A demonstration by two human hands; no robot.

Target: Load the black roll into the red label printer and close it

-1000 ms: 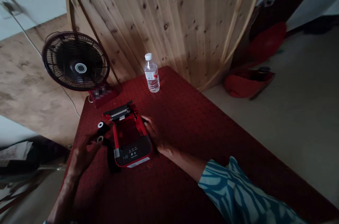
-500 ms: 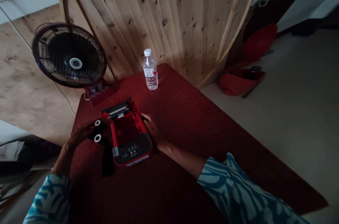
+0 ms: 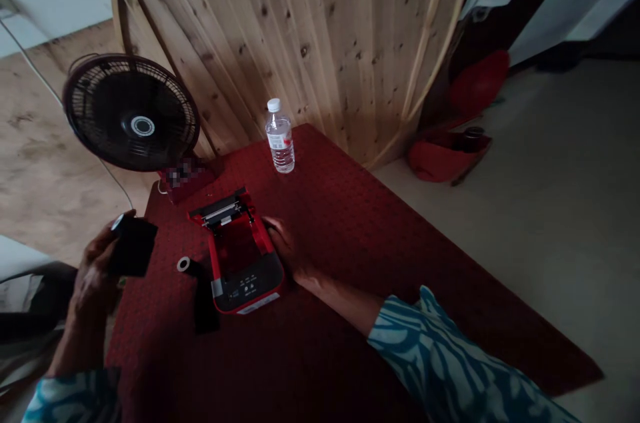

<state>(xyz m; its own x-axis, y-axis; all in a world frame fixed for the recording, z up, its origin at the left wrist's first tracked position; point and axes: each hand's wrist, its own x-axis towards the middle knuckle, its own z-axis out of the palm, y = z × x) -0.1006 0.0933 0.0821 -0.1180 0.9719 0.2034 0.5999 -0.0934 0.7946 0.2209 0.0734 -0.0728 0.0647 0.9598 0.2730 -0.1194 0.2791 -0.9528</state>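
Note:
A small red and black printer (image 3: 239,256) stands on the red table (image 3: 350,230) with its lid flipped open toward the far side. My right hand (image 3: 285,246) rests against the printer's right side, fingers curled on its edge. My left hand (image 3: 97,263) is raised off the table's left edge, closed around a black roll (image 3: 131,244) with a pale core end. A second black roll (image 3: 193,276) with a white core lies on the table just left of the printer.
A black desk fan (image 3: 133,113) on a red base stands at the table's far left corner. A clear water bottle (image 3: 280,138) stands near the far edge. A round wooden panel (image 3: 310,30) leans behind. Red items (image 3: 447,150) lie on the floor at right.
My left hand reached to the two rolls, closed on one and lifted it away to the left. The other roll stays on the table. My right hand has stayed on the printer.

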